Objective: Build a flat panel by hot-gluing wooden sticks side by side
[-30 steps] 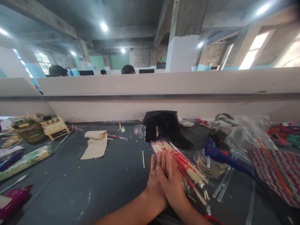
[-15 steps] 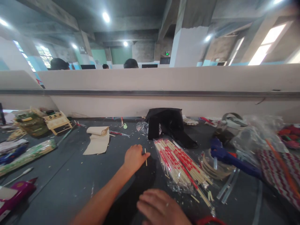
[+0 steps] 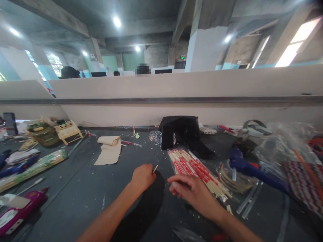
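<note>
My left hand (image 3: 143, 176) is closed around a short thin wooden stick (image 3: 155, 168), whose upper end pokes out above the thumb, over the dark table. To its right, my right hand (image 3: 186, 188) hovers with loosely bent fingers, the index finger apart from the others, and nothing visible in it. It covers part of a clear bag of paper-wrapped chopsticks (image 3: 186, 161) with red and white printing. A few short stick pieces (image 3: 229, 209) lie by the lower end of that bag.
A black cloth-like item (image 3: 186, 131) sits behind the chopsticks. Rightward are a blue glue gun (image 3: 254, 171), clear glue sticks (image 3: 247, 200) and plastic bags. A beige cloth roll (image 3: 109, 149), small wooden chair model (image 3: 68, 132), jar (image 3: 42, 134) and purple device (image 3: 22, 211) stand leftward.
My left hand has drawn slightly nearer with the stick, which now tilts. My right hand has risen from the lower edge and moved forward and right, in front of the chopsticks.
</note>
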